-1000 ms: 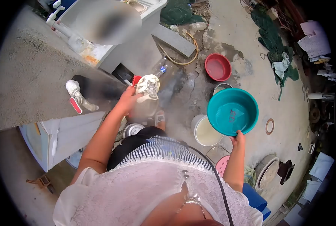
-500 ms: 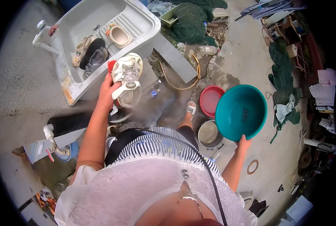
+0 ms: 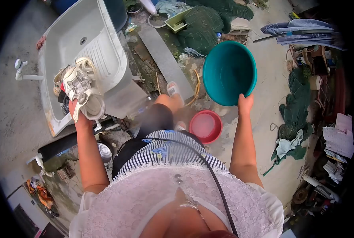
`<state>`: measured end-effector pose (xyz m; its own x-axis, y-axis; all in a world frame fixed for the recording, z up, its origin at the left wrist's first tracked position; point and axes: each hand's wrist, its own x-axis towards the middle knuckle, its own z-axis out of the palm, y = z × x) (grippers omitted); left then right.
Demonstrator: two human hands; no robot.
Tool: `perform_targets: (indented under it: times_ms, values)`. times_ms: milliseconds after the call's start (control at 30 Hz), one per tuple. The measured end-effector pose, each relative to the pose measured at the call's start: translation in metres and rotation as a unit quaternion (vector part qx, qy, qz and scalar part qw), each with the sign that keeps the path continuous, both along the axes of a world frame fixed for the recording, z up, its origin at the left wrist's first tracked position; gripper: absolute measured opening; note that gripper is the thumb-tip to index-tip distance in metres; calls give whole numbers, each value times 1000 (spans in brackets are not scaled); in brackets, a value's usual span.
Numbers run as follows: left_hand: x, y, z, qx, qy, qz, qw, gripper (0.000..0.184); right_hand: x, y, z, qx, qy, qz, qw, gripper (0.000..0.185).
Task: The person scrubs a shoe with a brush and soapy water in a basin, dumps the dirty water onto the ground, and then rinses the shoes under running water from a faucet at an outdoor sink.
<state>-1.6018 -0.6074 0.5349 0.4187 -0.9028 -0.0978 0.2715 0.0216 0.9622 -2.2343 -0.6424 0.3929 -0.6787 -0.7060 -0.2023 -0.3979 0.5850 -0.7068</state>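
My left hand (image 3: 81, 119) is closed around pale beige sandals (image 3: 78, 84) with mesh and straps, held over the near edge of the sink (image 3: 67, 45). A bit of something red shows beside them, its kind unclear. Behind the sandals, other footwear (image 3: 57, 80) in the sink is mostly hidden. My right hand (image 3: 245, 104) grips the rim of a teal plastic basin (image 3: 228, 75), held out at the right, its open side toward me. No contents show in it.
A red basin (image 3: 205, 127) with cloudy liquid stands on the ground near my feet. A grey slab (image 3: 165, 59) and a yellowish hose (image 3: 196, 89) lie ahead. Dark green netting (image 3: 200, 29) is heaped beyond, with more netting (image 3: 294, 103) at the right.
The teal basin has moved forward and left in view, still in my right hand. The sandals appear lower and farther left. One foot has stepped forward; the metal pot no longer shows.
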Motion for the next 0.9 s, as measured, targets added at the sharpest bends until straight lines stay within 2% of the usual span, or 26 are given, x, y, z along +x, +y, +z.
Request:
perform_targets:
  times_ms: [67,100,133,200,233,267,333,400,567,667,767,867,900]
  values:
    - [1,-32,-10,-27,-34,33,999,50,7,-68,22,-46,-198,-23,979,41]
    - [-5,-48,-5,-26,39,45,998,48,6,-99,28,-41,-250,6,967,43]
    - [-11,-74,-2,-46,26,72,996,43,5,-129,35,-32,-302,39,952,45]
    - [-21,-113,6,-56,110,159,980,39,32,-194,59,-31,-369,102,924,54]
    - [21,-120,-37,-82,134,98,983,40,62,-223,88,-44,-399,125,907,56]
    - [5,-148,-16,-33,141,213,966,38,70,-256,90,-29,-412,148,899,56]
    - [-1,-184,2,19,195,332,923,38,105,-315,107,1,-435,187,881,54]
    - [7,-204,9,21,202,358,912,40,141,-368,117,4,-457,225,860,52]
    - [23,-210,19,34,224,407,885,43,296,-451,205,57,-491,364,789,45]
    - [14,-205,52,58,244,438,864,44,381,-478,234,118,-485,459,735,41]
    - [11,-202,68,30,286,466,837,45,470,-505,235,175,-477,527,681,43]
    - [15,-189,35,26,257,502,826,45,564,-520,215,232,-468,579,626,43]
    - [10,-193,42,36,256,528,809,45,593,-526,203,253,-454,586,622,42]
